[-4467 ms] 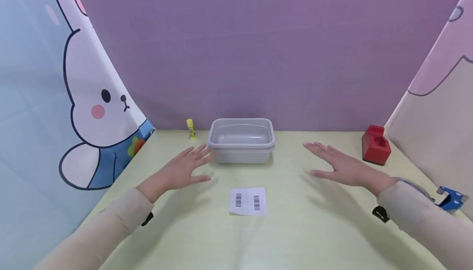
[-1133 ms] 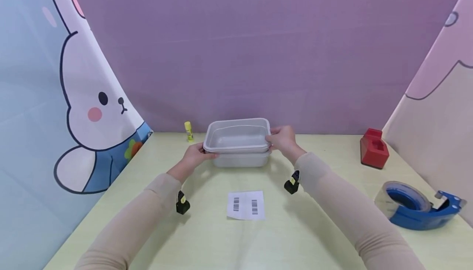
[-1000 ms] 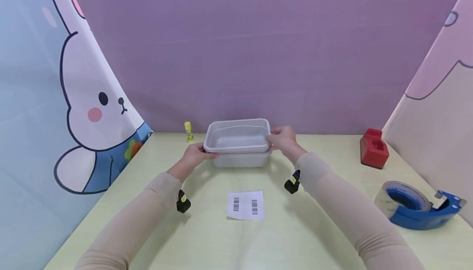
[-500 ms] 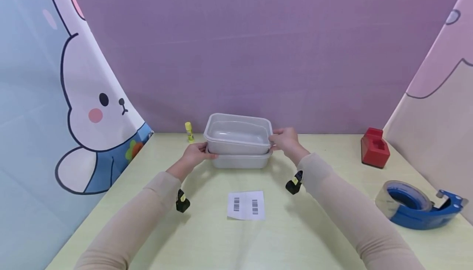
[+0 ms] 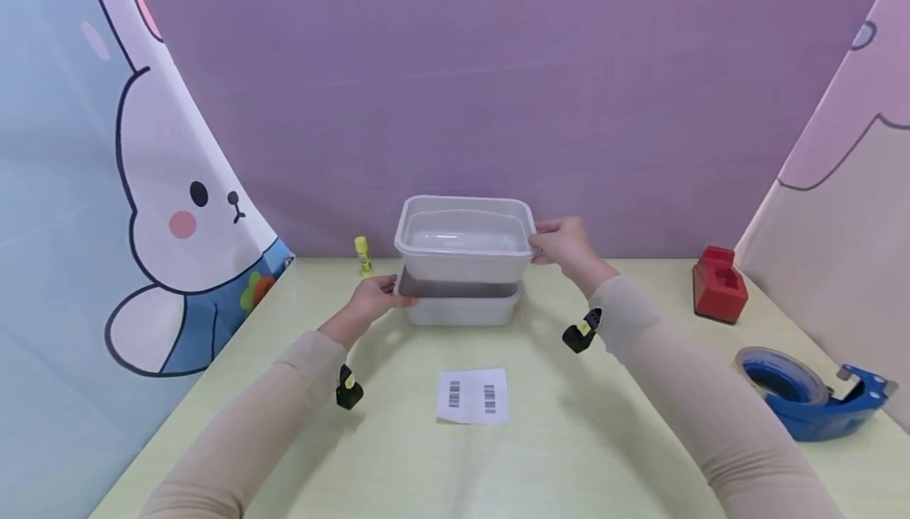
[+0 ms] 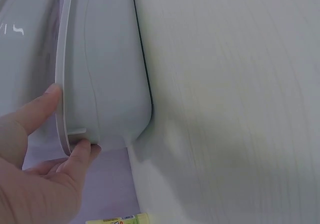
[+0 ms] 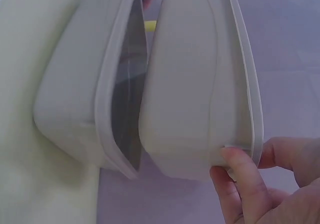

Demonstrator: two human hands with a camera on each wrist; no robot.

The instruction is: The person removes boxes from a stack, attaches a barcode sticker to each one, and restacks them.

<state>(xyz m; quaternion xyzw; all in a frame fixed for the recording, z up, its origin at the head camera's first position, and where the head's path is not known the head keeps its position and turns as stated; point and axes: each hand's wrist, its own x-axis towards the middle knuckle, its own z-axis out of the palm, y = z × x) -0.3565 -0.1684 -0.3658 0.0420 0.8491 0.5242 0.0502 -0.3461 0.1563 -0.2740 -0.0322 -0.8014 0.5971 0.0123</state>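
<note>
Two pale grey plastic tubs are at the back of the table. The upper tub [image 5: 465, 266] is raised above the lower tub [image 5: 462, 312], and a dark gap shows between them in the right wrist view. My right hand [image 5: 569, 249] pinches the upper tub's right rim between thumb and fingers. At the lower tub's left rim, my left hand [image 5: 370, 302] grips with the thumb on top and fingers beneath. The left wrist view shows that left hand [image 6: 50, 159] at the corner of the lower tub's rim [image 6: 61, 84], which stands on the table.
A yellow glue stick [image 5: 363, 256] stands left of the tubs. In front lies a white paper with barcodes [image 5: 472, 396]. To the right are a red holder [image 5: 720, 286] and a blue tape dispenser [image 5: 817, 416]. A purple curtain [image 5: 469, 108] hangs behind.
Both hands came from open in mid-air to the nested tubs. The right hand has lifted the upper tub up and slightly right out of the lower one, while the left hand stayed at the lower rim.
</note>
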